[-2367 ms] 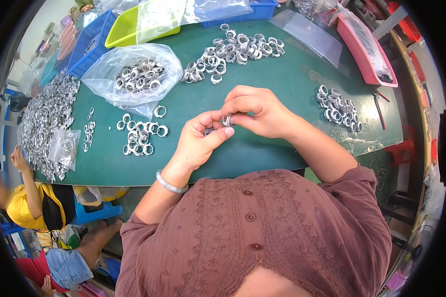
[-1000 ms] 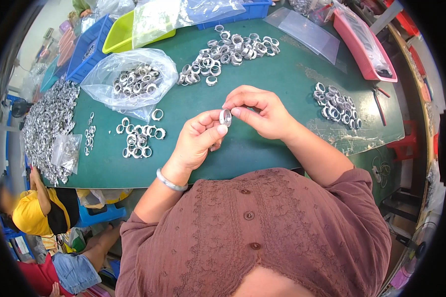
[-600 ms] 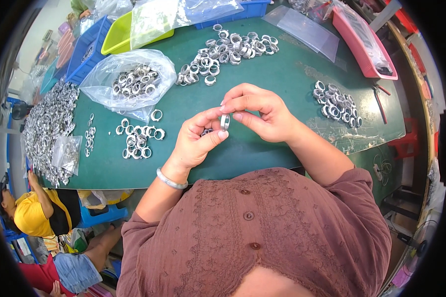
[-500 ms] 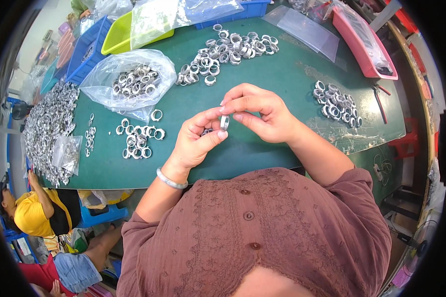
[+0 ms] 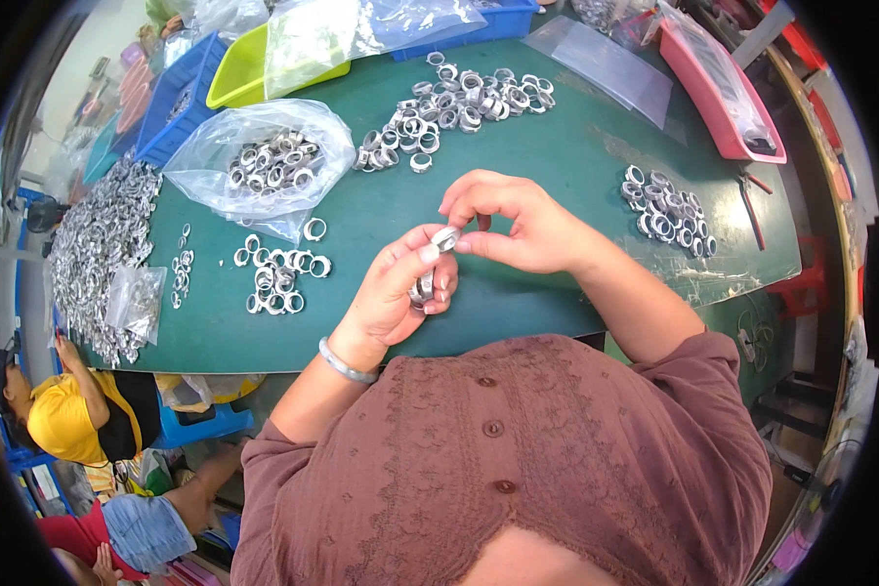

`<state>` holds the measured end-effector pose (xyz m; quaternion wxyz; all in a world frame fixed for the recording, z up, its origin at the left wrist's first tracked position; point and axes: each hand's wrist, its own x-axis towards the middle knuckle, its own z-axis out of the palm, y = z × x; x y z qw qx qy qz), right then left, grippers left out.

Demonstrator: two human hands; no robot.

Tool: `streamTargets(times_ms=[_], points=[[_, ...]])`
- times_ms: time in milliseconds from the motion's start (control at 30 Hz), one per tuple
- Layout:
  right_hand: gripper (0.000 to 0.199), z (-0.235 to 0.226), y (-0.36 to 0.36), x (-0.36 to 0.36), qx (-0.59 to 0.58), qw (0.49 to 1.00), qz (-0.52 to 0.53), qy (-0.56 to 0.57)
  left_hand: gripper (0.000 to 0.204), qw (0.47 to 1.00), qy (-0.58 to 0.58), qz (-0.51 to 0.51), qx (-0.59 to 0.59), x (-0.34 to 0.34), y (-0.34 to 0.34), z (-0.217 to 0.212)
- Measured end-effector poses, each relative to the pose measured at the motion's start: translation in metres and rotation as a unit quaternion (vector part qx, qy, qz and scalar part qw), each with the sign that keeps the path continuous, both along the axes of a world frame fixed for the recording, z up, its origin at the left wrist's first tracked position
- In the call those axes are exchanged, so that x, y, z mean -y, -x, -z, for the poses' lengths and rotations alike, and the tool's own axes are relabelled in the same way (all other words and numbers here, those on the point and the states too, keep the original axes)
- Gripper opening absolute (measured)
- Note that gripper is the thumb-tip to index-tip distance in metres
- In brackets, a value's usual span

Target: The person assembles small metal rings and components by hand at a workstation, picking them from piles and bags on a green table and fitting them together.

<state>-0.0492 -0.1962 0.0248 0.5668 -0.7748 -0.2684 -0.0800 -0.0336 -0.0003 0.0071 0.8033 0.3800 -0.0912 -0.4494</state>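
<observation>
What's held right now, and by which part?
The left hand pinches a metal ring at its left edge; more rings sit in its curled fingers. The right hand is at the ring's right edge; gripping or not, can't tell.

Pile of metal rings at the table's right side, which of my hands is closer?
Right. Your right hand is left of the pile of metal rings, without touching it; your left hand is farther left, beyond the right one.
</observation>
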Motion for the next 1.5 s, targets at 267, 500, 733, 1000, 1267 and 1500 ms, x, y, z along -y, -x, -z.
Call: streamTargets(times_ms=[267, 500, 733, 1000, 1267, 1500], points=[[0.019, 0.022, -0.064, 0.007, 0.018, 0.961, 0.084, 0.262, 0.024, 0.999, 0.034, -0.017, -0.017, -0.010, -0.005, 0.011], [0.013, 0.040, -0.075, -0.002, 0.020, 0.931, 0.167, 0.325, 0.021, 0.995, 0.024, -0.064, -0.073, -0.015, -0.006, 0.004], [0.010, 0.043, -0.068, 0.000, 0.017, 0.940, 0.161, 0.300, 0.019, 0.992, -0.025, -0.108, -0.056, -0.019, -0.016, 0.014], [0.014, 0.012, -0.053, 0.001, -0.342, 0.933, 0.062, -0.096, 0.025, 0.978, -0.111, -0.172, -0.036, -0.012, -0.014, 0.001], [0.012, -0.004, -0.015, -0.011, -0.296, 0.940, 0.015, -0.170, 0.030, 0.988, -0.109, -0.112, -0.002, -0.003, -0.017, -0.010], [0.010, 0.003, -0.001, -0.013, -0.222, 0.962, 0.009, -0.161, 0.022, 0.985, -0.128, -0.118, 0.020, 0.006, -0.011, -0.010]])
